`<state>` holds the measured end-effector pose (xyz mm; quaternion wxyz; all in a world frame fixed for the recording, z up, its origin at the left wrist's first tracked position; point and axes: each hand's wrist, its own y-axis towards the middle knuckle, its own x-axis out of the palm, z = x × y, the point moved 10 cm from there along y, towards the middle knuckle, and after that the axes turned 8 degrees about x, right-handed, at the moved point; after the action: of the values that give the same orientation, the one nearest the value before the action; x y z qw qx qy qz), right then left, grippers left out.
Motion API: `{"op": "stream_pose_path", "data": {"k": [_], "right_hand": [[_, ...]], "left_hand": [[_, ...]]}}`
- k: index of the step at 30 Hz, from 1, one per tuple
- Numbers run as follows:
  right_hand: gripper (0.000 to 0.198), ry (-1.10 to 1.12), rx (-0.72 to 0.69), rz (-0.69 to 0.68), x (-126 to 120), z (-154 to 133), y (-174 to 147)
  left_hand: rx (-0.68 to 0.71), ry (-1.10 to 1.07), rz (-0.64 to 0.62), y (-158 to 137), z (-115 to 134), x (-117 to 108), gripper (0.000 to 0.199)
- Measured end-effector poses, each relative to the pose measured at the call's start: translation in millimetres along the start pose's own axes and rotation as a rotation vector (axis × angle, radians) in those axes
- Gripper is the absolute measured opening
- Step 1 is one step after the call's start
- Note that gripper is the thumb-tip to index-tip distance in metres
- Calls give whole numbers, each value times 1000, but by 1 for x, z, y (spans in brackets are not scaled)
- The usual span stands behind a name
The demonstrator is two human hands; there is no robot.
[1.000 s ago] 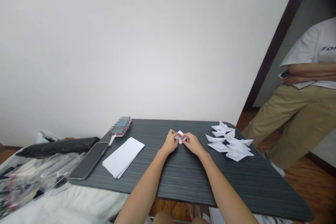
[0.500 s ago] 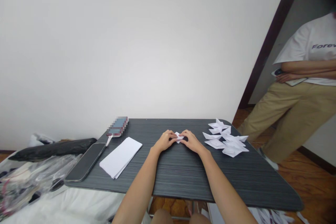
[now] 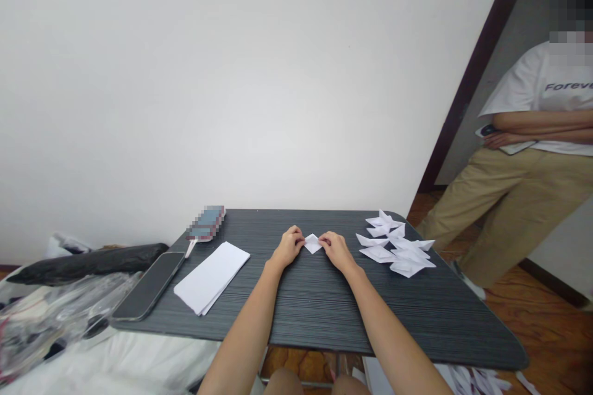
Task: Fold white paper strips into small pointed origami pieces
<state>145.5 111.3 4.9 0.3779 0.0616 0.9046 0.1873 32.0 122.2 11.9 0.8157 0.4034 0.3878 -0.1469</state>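
A small folded white paper (image 3: 312,244), shaped like a diamond, is held between my two hands above the middle of the dark table (image 3: 319,308). My left hand (image 3: 290,245) pinches its left corner between thumb and fingers. On the opposite corner, the fingertips of my right hand (image 3: 334,248) are closed in the same way. To the right lies a cluster of several folded paper boats (image 3: 410,256). A stack of white paper sheets (image 3: 213,278) rests to the left of my left arm.
A black smartphone (image 3: 149,287) lies along the table's left edge, with a second, pixelated phone (image 3: 207,223) behind it. Plastic bags (image 3: 65,308) and white fabric are heaped at left. A person (image 3: 523,154) stands at right with arms folded. Paper scraps (image 3: 477,379) lie below the table.
My fingers have drawn back to the paper's outer corners, so more of its diamond shape shows. Both hands still hold it at nearly the same place.
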Motion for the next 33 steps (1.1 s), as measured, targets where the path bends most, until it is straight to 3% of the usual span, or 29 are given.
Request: {"op": "stream_pose_path", "data": {"k": [8,19,27,33], "right_hand": [[17,48,131,-26,2,8,3],[13,27,198,-55,17,19,9],[11,-154,246,-24,21,17,13],[6,-174,255,4,19,17,11]], "left_hand": [[-210,70,-23,-1,-24,6,12],[-504,308,-111,-9,-38,9,18],[-493,299,-100,-8,-35,6,16],[-377,270,-73,-7,-23,4,18]]}}
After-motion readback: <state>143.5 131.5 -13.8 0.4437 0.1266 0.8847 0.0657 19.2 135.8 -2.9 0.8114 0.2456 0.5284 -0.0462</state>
